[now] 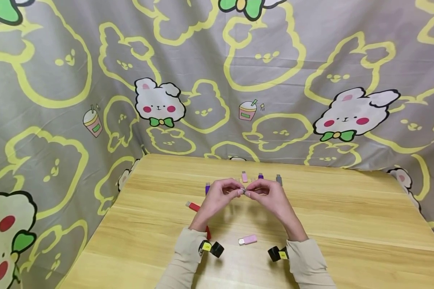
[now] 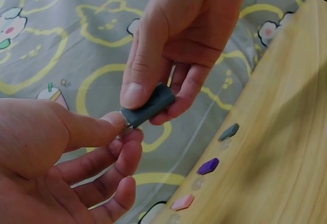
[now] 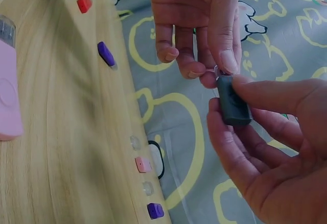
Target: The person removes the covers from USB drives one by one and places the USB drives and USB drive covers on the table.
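A person pinched a dark grey USB flash drive [image 2: 153, 107] between both hands, above the far half of the wooden table [image 1: 347, 224]: the left hand [image 1: 220, 196] held its shiny end between thumb and forefinger, the other fingers loosely bent, while the right hand [image 1: 269, 192] gripped the body by thumb and fingertips. Beyond the hands, near the table's far edge, stood a loose row: a small pink flash drive [image 1: 244, 177], a dark purple flash drive [image 1: 261, 176] and, farthest right, a second grey flash drive [image 1: 279, 180], its lower end just beside the right hand; small clear pieces [image 3: 135, 142] lay among them. Toward the table's left edge were another purple flash drive [image 1: 207, 188], partly covered by the left hand, and a red flash drive [image 1: 193, 206], whose inner end ran behind the left forearm. The left wrist mostly hid a second red item [image 1: 208, 233]. A larger-looking pink flash drive [image 1: 248, 240] lay between the forearms, nearer the person. A rabbit-print curtain [image 1: 202, 60] hung behind the far edge and along the left edge.
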Tool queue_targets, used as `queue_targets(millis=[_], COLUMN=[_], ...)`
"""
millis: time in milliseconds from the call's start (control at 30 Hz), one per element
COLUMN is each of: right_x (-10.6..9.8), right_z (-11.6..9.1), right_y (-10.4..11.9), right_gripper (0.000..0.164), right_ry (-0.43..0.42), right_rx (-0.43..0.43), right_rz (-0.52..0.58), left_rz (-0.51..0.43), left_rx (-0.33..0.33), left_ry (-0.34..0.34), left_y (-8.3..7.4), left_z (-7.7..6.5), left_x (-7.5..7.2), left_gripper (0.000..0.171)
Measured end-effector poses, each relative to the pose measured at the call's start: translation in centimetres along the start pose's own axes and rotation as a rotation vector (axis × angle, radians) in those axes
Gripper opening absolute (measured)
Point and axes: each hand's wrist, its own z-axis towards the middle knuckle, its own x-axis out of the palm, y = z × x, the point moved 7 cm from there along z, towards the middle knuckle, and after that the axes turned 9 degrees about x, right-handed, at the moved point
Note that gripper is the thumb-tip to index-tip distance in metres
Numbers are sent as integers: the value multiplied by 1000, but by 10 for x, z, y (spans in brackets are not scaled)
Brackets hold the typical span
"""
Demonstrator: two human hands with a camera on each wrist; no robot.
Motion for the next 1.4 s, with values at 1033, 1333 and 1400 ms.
queue_targets(millis=[1033, 1333, 1400], right_x=[8, 9, 9], right_z=[-5, -4, -4], right_y=[7, 2, 2], right_gripper=[10, 10, 11], right_ry=[80, 91, 97], right_rx=[-49, -19, -13], right_rz=[-137, -117, -109], left_rz=[102, 107, 111], left_rx=[-91, -99, -101], left_ry=[21, 21, 21], left_y=[32, 41, 41], left_z=[0, -1, -1], left_x=[0, -2, -2], left_gripper=[10, 6, 6])
